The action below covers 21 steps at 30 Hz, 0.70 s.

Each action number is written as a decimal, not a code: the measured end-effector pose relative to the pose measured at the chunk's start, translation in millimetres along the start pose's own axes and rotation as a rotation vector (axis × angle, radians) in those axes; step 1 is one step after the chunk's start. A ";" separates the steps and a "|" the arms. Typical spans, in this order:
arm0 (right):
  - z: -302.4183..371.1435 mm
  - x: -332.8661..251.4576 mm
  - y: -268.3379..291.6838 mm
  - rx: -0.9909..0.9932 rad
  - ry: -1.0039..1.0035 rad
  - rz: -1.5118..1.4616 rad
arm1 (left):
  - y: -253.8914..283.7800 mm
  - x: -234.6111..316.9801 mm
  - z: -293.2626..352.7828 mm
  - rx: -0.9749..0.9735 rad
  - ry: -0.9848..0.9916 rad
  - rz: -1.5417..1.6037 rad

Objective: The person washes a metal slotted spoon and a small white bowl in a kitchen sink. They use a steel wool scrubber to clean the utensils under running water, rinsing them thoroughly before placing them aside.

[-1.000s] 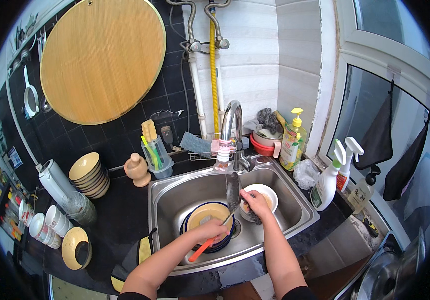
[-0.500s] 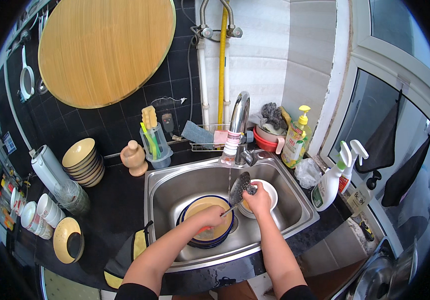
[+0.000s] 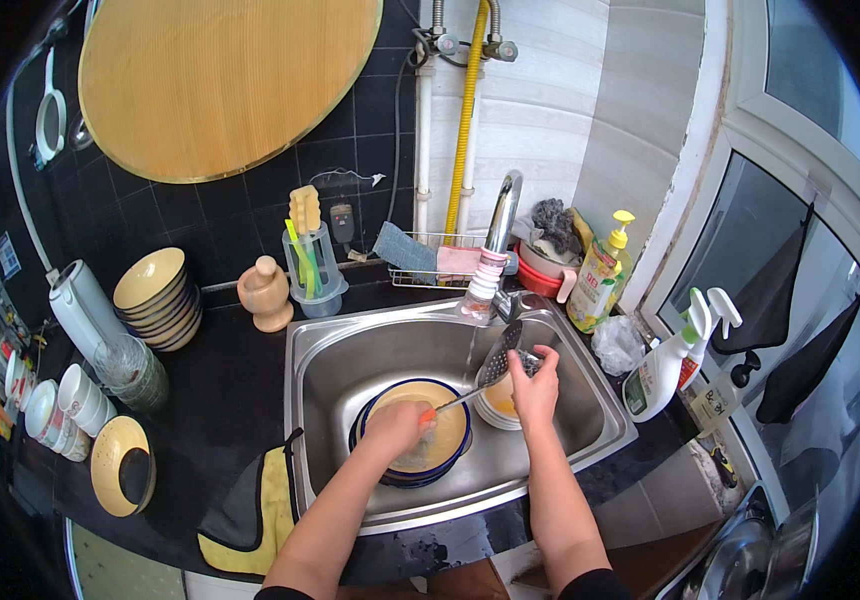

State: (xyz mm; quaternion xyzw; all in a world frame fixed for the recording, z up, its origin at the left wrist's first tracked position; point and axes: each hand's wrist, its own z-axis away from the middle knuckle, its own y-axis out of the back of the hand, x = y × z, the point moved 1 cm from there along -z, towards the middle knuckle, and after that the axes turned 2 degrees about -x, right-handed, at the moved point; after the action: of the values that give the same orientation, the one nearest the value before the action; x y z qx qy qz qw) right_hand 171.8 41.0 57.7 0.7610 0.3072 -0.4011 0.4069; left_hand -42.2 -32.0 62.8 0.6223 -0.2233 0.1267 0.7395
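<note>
My left hand (image 3: 395, 430) is closed round the orange handle of a metal slotted skimmer (image 3: 503, 345). The skimmer slants up to the right across the sink, its perforated head below the faucet (image 3: 503, 215). My right hand (image 3: 540, 392) is closed on a dark grey steel wool scrubber (image 3: 528, 362) against the skimmer's neck and head. A thin stream of water falls from the faucet beside the head. Under my left hand sits a stack of cream bowls with blue rims (image 3: 445, 448). White bowls (image 3: 496, 412) stand partly hidden behind my right hand.
The steel sink (image 3: 335, 350) is set in a black counter. Stacked bowls (image 3: 155, 300), cups (image 3: 85, 400), a wooden mortar (image 3: 267, 295) and a cloth (image 3: 275, 500) lie left. Behind are a wire rack (image 3: 430, 275) and a soap bottle (image 3: 598, 280); spray bottles (image 3: 660, 375) stand right.
My left hand has moved left, and more of the orange handle shows. The skimmer lies at a different slant, its head farther up and right. My right hand's fingers have turned upward around the scrubber.
</note>
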 end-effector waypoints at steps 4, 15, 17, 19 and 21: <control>-6.4 19.5 -1.6 -0.104 0.076 -0.176 | -30.7 -7.5 -13.5 -0.047 0.016 0.171; 20.0 21.4 -19.0 -0.203 0.469 0.388 | -38.2 -4.9 -9.2 -0.109 0.074 0.226; 28.1 18.6 -22.0 -0.225 0.449 0.428 | -37.1 -7.5 -9.2 -0.114 0.087 0.230; 33.5 17.8 -20.1 -0.281 0.453 0.465 | -32.8 -8.8 -8.6 -0.128 0.101 0.239; 34.7 12.4 -17.2 -0.320 0.417 0.474 | -34.9 -9.4 -10.1 -0.098 0.088 0.224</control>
State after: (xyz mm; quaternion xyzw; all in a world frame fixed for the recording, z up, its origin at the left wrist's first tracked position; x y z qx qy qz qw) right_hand 151.6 20.9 28.6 0.8034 0.2576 -0.0784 0.5311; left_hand -32.4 -27.9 26.9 0.5504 -0.2650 0.2246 0.7593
